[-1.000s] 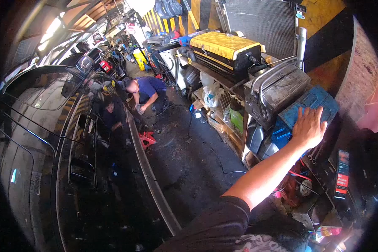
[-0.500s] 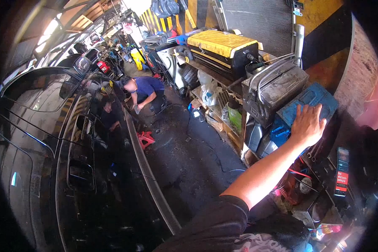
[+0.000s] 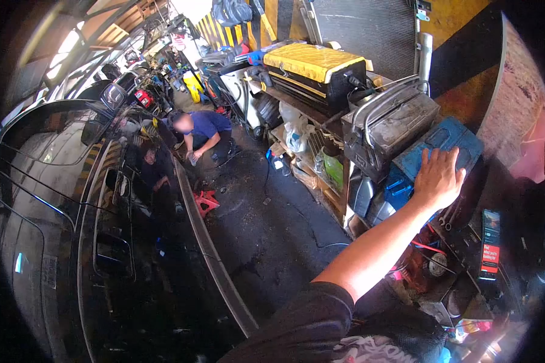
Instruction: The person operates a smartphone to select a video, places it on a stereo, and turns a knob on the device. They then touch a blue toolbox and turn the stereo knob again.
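My left hand (image 3: 440, 178) reaches out to the right, palm down on the lid of a blue toolbox (image 3: 460, 139). Its fingers are spread and hold nothing. Beside the wrist are blue plastic parts (image 3: 397, 187). A worn grey metal toolbox (image 3: 393, 118) with raised tubular handles stands just behind the blue one. Below my left hand lie wrenches (image 3: 447, 219) and a phone (image 3: 491, 245) with its screen lit. A blurred, skin-coloured shape at the dark lower right edge may be my right hand; no fingers can be made out there.
A person (image 3: 206, 136) in a blue shirt crouches beside a black vehicle (image 3: 163, 260) on the left. A red jack stand (image 3: 206, 202) is on the floor. A yellow-lidded toolbox (image 3: 315, 60) sits on the wooden shelf (image 3: 336, 199). A cable trails over the floor.
The view has shifted slightly, so things sit a little further left. My left hand stays on the blue toolbox. The person by the vehicle remains crouched.
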{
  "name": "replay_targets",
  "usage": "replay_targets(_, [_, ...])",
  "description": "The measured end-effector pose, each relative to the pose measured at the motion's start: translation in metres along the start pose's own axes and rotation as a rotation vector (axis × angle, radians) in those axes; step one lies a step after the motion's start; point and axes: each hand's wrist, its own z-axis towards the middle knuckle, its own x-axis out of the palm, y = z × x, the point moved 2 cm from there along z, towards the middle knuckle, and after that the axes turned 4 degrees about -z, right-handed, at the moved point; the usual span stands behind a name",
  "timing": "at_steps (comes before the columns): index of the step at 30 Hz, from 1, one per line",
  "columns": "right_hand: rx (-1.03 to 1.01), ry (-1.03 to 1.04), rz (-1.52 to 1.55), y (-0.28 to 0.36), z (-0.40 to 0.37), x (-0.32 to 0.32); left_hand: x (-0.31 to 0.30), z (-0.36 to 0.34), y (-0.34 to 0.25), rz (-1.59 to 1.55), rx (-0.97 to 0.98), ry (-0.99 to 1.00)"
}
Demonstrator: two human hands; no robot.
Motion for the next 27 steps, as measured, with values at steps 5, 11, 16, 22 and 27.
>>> replay_targets(5, [0.0, 0.04, 0.056, -0.017, 0.013, -0.002, 0.001, 0.0, 0.0, -0.013, -0.003, -0.014])
replay_targets(11, [0.035, -0.063, 0.142, -0.027, 0.017, 0.007, -0.005, 0.0, -0.002, -0.024, -0.014, 0.031])
replay_targets(16, [0.017, -0.077, 0.121, 0.008, -0.005, 0.008, -0.004, 0.0, -0.002, -0.019, -0.024, 0.03])
replay_targets(22, [-0.021, -0.064, 0.069, 0.008, -0.008, 0.004, -0.003, 0.0, -0.001, -0.03, -0.015, 0.033])
replay_targets(27, [-0.045, -0.046, 0.054, 0.003, -0.004, 0.003, 0.0, 0.0, 0.0, -0.011, -0.016, 0.027])
